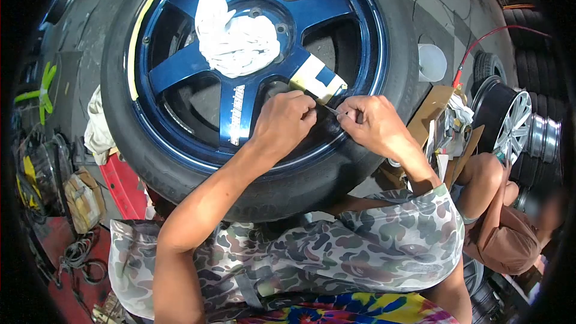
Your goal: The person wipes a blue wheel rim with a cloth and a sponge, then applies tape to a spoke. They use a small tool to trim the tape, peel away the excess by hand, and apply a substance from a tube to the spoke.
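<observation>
A blue five-spoke car wheel [239, 99] with its black tire [252, 195] lies flat in front of me. Pale yellow masking tape [307, 76] covers part of one spoke, leaving a blue patch bare. Just below that tape, my left hand [282, 121] is closed in a pinch near the rim. My right hand [375, 123] is also pinched, a short way to the right. A small thin strip [329, 110] shows between the two sets of fingertips; its kind is too small to tell. Whatever the left fingers hold is hidden.
A bunched white cloth [240, 42] rests on the wheel's hub. More yellow tape [133, 54] runs along the left rim. To the right are a white bucket [431, 63], a cardboard box [429, 111] and a silver wheel [513, 121], with a person [510, 237] crouching beside it.
</observation>
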`<state>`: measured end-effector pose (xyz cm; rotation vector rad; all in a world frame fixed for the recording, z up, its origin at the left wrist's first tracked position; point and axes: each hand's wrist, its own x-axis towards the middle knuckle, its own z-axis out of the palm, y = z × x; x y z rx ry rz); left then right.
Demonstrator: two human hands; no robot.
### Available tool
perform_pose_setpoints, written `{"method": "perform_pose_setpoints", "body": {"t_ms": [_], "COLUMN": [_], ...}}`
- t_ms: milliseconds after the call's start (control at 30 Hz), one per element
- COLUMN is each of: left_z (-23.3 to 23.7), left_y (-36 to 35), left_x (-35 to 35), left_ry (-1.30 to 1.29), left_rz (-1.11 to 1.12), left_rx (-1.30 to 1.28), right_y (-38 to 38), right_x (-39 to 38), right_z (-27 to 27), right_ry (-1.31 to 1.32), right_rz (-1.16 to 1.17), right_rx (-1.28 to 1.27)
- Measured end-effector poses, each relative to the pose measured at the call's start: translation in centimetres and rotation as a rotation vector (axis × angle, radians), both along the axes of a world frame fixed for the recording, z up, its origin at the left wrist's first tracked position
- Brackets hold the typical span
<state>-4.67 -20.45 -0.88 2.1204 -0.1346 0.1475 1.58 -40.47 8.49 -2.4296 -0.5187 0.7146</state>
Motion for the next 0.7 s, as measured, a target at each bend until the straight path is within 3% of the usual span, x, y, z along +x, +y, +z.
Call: {"method": "perform_pose_setpoints", "body": {"t_ms": [100,233,400,500,700], "left_z": [0.7,0.3,-0.3,-0.3,-1.1], "left_y": [-0.6,-1.5,-2.0,-2.2,-2.2], "left_x": [-0.3,-0.4,-0.2,-0.1,0.0], "left_ry": [0.009,-0.083,-0.135,-0.129,-0.119], "left_rz": [0.004,0.052,0.062,0.072,0.095], "left_rx": [0.013,0.042,0.082,0.080,0.039], "right_y": [0.2,0.2,-0.5,-1.0,-0.6], "right_x": [-0.4,-0.4,0.5,0.5,0.6], "right_z": [-1.0,-1.7,-2.1,-3.5,-3.0], "right_ry": [-0.127,-0.086,0.305,0.390,0.443], "right_rz": [0.080,0.065,-0.077,-0.134,-0.167], "right_rx": [0.047,0.067,0.119,0.299,0.316]}}
